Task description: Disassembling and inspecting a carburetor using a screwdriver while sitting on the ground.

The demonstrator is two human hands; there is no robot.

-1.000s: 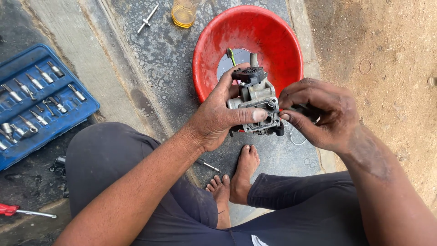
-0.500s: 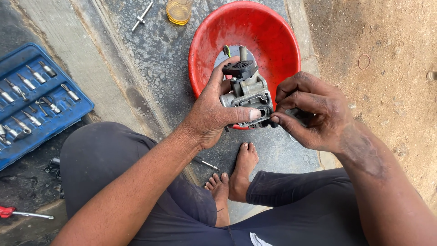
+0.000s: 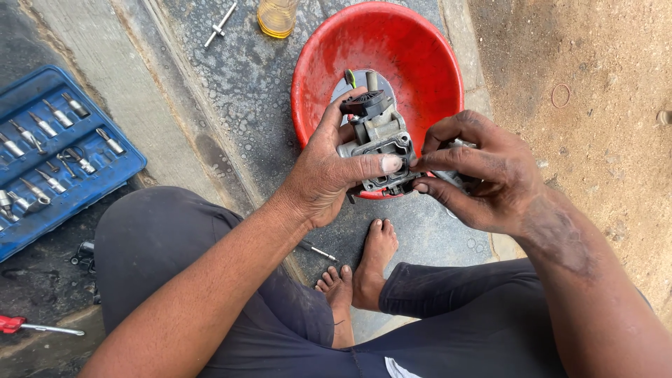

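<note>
Left hand (image 3: 329,171) clamped around grey carburetor (image 3: 378,143), thumb across its front, held above near rim of red basin (image 3: 420,63). Right hand (image 3: 483,171) curled, fingertips pinching carburetor's right edge, wrist bent inward.

Red basin (image 3: 427,63) just behind hands, blue socket tray (image 3: 63,161) far left, open pavement between

Single head-worn camera, looking steeply down from above, close over both hands at lap height, legs and bare feet below, red basin (image 3: 420,63) ahead on the ground.
</note>
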